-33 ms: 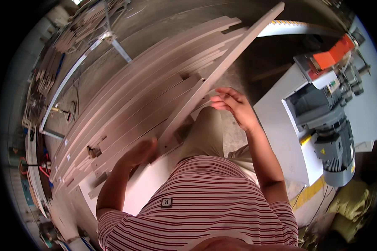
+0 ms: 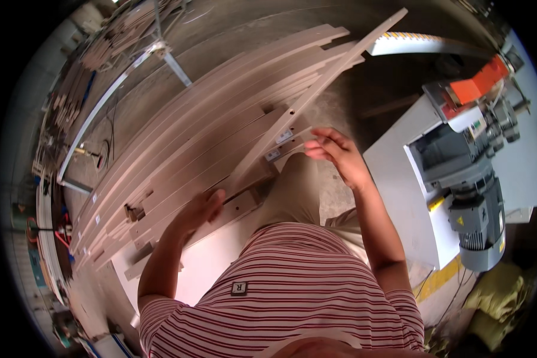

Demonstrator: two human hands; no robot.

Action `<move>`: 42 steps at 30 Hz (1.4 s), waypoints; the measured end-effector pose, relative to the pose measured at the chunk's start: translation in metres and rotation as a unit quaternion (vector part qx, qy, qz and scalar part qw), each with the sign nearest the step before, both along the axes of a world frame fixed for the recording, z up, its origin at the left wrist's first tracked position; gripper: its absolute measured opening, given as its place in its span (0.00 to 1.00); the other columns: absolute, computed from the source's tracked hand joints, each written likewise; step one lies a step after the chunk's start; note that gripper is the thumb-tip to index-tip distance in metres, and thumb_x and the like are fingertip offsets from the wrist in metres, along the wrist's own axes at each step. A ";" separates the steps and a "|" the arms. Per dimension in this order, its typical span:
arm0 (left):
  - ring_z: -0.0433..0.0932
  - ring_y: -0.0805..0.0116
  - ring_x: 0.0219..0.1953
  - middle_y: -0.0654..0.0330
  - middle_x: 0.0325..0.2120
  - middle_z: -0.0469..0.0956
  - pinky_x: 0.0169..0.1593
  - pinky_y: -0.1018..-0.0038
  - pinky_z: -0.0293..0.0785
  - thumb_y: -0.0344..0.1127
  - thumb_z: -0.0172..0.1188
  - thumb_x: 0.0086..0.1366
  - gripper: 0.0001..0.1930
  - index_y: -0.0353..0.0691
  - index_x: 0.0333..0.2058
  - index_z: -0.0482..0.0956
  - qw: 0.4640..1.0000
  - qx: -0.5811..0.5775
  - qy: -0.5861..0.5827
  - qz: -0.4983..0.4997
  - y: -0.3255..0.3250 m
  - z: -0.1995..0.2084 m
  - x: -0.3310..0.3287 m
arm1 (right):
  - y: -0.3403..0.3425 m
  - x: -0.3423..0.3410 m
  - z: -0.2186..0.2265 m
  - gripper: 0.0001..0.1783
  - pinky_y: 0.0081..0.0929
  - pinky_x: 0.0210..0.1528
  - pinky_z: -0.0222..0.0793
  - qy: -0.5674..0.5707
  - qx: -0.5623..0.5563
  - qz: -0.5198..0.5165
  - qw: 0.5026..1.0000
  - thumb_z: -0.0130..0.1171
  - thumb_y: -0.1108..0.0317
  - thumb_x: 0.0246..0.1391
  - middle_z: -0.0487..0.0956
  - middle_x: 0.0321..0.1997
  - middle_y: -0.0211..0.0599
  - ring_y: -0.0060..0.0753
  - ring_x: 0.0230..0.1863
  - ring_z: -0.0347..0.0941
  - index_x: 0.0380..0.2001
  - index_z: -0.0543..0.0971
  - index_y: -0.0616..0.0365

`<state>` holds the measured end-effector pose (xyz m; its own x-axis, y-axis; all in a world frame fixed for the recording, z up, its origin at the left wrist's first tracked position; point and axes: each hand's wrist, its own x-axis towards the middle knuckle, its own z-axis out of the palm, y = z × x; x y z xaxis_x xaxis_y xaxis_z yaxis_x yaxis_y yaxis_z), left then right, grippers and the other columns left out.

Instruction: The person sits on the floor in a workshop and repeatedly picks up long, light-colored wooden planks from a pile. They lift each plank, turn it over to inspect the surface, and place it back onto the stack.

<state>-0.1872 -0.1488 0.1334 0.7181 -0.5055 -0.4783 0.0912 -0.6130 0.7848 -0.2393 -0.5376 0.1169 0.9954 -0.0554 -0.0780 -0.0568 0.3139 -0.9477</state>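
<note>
A long brown plank (image 2: 322, 83) with a hole in it lies slantwise over a stack of similar boards (image 2: 185, 125), its far end sticking out past them. My left hand (image 2: 201, 210) is just left of the plank's near end, fingers loosely bent and apart, holding nothing I can see. To the right of the plank, my right hand (image 2: 339, 156) hovers above my knee with its fingers half curled and parted. Nothing shows in it, and it appears apart from the plank. Small white labels (image 2: 279, 142) show on board ends beneath the plank.
At right stands a white machine housing (image 2: 394, 155) with a grey motor (image 2: 477, 221) and an orange guard (image 2: 477, 83). A metal frame (image 2: 95, 125) borders the stack at left. More boards (image 2: 125, 36) lie at the far left. Yellowish sacks (image 2: 498, 292) sit at lower right.
The plank has tipped and now shows a narrower face, uncovering the white labels under it. My left hand has come slightly away from its near end. My right hand has hardly moved.
</note>
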 end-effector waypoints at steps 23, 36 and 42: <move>0.35 0.27 0.70 0.44 0.71 0.42 0.65 0.32 0.42 0.74 0.39 0.64 0.34 0.78 0.67 0.55 0.764 0.463 -0.326 0.307 0.183 -0.153 0.217 | -0.046 -0.063 -0.097 0.13 0.24 0.40 0.75 0.224 -0.041 -0.129 0.965 0.50 0.64 0.66 0.82 0.35 0.38 0.28 0.34 0.78 0.44 0.76 0.62; 0.32 0.27 0.70 0.38 0.70 0.42 0.63 0.26 0.37 0.68 0.42 0.67 0.29 0.77 0.65 0.60 0.770 0.404 -0.380 0.315 0.168 -0.144 0.185 | -0.023 -0.041 -0.122 0.13 0.23 0.36 0.73 0.256 -0.017 -0.090 0.962 0.52 0.62 0.64 0.80 0.33 0.35 0.25 0.30 0.75 0.44 0.74 0.61; 0.36 0.30 0.71 0.37 0.69 0.45 0.62 0.25 0.38 0.66 0.41 0.68 0.27 0.78 0.65 0.60 0.759 0.425 -0.391 0.301 0.193 -0.140 0.190 | -0.030 -0.045 -0.131 0.11 0.20 0.33 0.72 0.282 -0.021 -0.096 0.954 0.53 0.64 0.63 0.79 0.31 0.34 0.24 0.28 0.74 0.42 0.74 0.61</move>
<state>0.0023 0.0439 -0.0063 0.9287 0.2795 0.2437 0.2659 -0.9600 0.0877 -0.2847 -0.5676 -0.0146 0.7665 -0.2484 -0.5923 -0.5070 0.3320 -0.7954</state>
